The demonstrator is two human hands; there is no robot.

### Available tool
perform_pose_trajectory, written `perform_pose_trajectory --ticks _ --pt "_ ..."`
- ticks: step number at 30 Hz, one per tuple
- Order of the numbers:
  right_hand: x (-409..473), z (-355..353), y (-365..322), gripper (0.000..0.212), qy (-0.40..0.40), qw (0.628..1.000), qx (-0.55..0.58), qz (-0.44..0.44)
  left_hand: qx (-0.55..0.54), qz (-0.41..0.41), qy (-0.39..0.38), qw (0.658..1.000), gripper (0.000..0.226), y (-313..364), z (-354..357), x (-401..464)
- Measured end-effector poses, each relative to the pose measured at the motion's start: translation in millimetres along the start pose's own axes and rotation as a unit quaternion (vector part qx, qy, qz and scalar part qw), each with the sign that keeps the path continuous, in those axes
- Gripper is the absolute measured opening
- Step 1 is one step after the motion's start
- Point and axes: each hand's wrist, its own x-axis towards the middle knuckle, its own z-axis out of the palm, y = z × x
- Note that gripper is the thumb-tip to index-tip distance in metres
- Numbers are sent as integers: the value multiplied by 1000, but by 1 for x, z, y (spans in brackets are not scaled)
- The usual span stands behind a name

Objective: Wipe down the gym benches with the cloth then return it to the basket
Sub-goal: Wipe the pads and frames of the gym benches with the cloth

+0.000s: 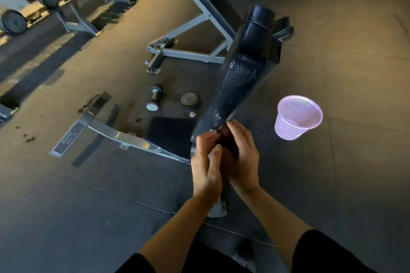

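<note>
Left hand [205, 166] and right hand [241, 157] met, bunching a dark cloth [228, 143] at the bench pad [239, 77] foot, left of the basket [297, 117]; judged soft, light, best gripped wadded.

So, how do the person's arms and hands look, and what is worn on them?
Both forearms are bare. The left hand and the right hand wear no gloves, and no watch or ring shows. Short black sleeves cover the upper arms at the bottom edge of the view.
</note>
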Motion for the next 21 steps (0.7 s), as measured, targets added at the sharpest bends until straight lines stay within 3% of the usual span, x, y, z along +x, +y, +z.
perform_pose_trajectory --ticks 2,6,9,14,16,19,21 --pt "8 0 -10 47 40 998 -37 -26 39 7 -35 999 22 -2 -16 19" --pt "43 14 -27 54 190 974 -109 -56 130 26 -18 991 27 -28 -45 76" --pt "58 42 -19 47 241 945 -208 -77 138 48 -171 974 37 -44 -62 105" --pt "21 102 -7 41 162 948 -257 92 176 109 -336 919 50 -67 -88 139" --pt "8 110 -22 36 208 934 -260 131 176 94 -377 904 56 -67 -94 144" --pt "18 104 -50 37 355 894 -245 125 161 98 -421 887 62 -64 -100 152" --pt "37 99 -54 38 396 875 -249 122 153 105 -442 878 63 -61 -100 158"
